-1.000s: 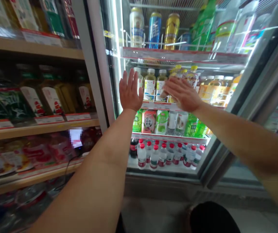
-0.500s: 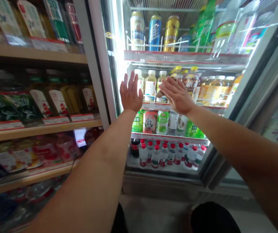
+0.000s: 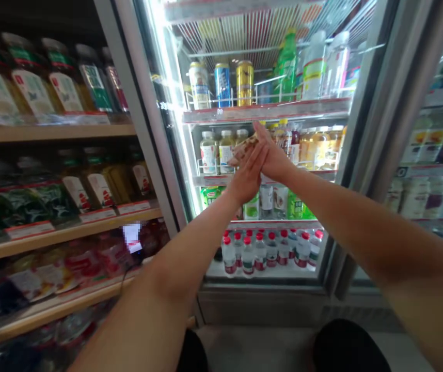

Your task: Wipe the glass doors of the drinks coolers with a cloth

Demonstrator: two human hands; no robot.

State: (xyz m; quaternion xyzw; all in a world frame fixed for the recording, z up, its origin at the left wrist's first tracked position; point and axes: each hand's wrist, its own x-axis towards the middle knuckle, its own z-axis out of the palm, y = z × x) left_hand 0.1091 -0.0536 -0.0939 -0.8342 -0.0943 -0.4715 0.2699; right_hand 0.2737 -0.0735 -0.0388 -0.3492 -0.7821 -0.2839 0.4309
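My left hand point(image 3: 248, 175) and my right hand point(image 3: 275, 155) meet in front of a tall drinks fridge. Flat fingers of the left hand lie against the palm side of the right hand, whose own fingers point up and left. A brownish, finger-like shape point(image 3: 242, 149) shows just beyond them; whether it is a reflection on the glass or an object, I cannot tell. Behind the hands are pale drink bottles point(image 3: 208, 152) on the fridge's middle shelf, partly hidden. Green drink packs point(image 3: 209, 195) stand one shelf lower.
Cans point(image 3: 222, 85) and a green bottle point(image 3: 287, 67) fill the upper shelf; red-capped bottles point(image 3: 248, 256) line the bottom. Wooden shelves point(image 3: 70, 227) with bottled drinks run along the left. A metal door frame point(image 3: 380, 129) stands at right. A blurred bright patch point(image 3: 132, 236) shows at left.
My hands were apart, both with fingers stretched; the left has moved right and down onto the right hand. The view has tilted up and swung to the right.
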